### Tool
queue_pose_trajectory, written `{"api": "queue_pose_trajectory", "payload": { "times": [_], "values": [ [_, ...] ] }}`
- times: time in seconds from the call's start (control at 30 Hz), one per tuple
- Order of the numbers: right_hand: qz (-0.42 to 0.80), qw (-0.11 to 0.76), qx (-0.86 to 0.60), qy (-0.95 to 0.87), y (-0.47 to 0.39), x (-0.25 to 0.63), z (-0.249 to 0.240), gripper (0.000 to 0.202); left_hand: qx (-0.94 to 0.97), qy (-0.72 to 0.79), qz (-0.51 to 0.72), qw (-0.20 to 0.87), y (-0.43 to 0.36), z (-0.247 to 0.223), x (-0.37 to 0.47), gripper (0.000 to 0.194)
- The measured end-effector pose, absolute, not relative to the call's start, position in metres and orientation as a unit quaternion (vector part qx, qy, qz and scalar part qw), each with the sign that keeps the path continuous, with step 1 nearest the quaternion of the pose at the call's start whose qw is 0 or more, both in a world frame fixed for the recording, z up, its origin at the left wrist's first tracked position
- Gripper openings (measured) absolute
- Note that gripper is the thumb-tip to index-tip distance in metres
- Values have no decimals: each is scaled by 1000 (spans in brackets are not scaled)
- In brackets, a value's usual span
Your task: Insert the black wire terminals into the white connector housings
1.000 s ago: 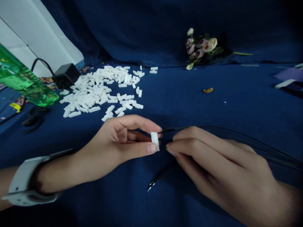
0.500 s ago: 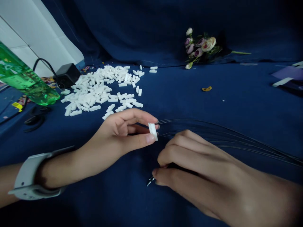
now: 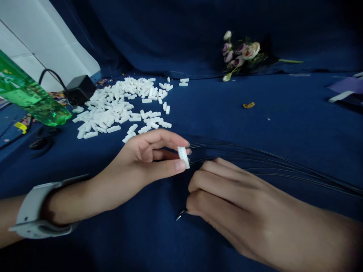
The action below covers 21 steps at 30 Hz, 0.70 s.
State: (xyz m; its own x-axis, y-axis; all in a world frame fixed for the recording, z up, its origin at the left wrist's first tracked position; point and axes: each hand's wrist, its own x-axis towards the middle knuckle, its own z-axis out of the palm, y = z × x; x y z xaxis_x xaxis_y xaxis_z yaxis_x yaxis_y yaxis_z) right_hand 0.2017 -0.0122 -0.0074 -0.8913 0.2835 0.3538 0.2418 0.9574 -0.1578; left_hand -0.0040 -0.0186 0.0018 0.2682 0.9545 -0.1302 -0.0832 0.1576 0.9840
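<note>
Between thumb and fingertips, my left hand [image 3: 150, 162] holds a small white connector [image 3: 183, 157] upright, its row of slots showing. Thin black wires [image 3: 272, 155] run from behind the connector to the right edge, passing beyond my right hand. Lower and to the right, my right hand [image 3: 232, 200] is closed, with a small metal tip [image 3: 180, 215] sticking out at its fingertips; the rest of that piece is hidden. A heap of white connectors [image 3: 113, 107] lies on the dark blue cloth behind my left hand.
At the left are a green bottle [image 3: 34, 92], a black box with a cable [image 3: 81, 89] and a yellow tag [image 3: 20, 127]. Artificial flowers [image 3: 241, 53] lie at the back, with an orange-yellow scrap [image 3: 248, 105] nearer and a purple item [image 3: 346, 87] far right.
My right hand has turned slightly, its thumb and fingers drawn closer together, and the metal tip has shifted slightly upward. My left hand stays almost still with the connector.
</note>
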Motion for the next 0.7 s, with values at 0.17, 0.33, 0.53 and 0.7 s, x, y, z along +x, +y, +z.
{"api": "queue_pose_trajectory", "payload": {
  "times": [0.17, 0.33, 0.53, 0.7],
  "values": [
    [61, 197, -146, -967, -12, 198, -7, 25, 490, 433, 423, 628, -19, 0, -3, 18],
    [55, 288, -185, -938, -14, 199, -8, 22, 473, 437, 419, 640, -19, 1, -2, 18],
    [36, 337, -262, -903, -6, 202, -10, 7, 459, 433, 425, 649, -17, 3, -2, 15],
    [32, 332, -275, -902, -4, 202, -12, 6, 451, 439, 428, 649, -20, 5, -2, 16]
  ]
}}
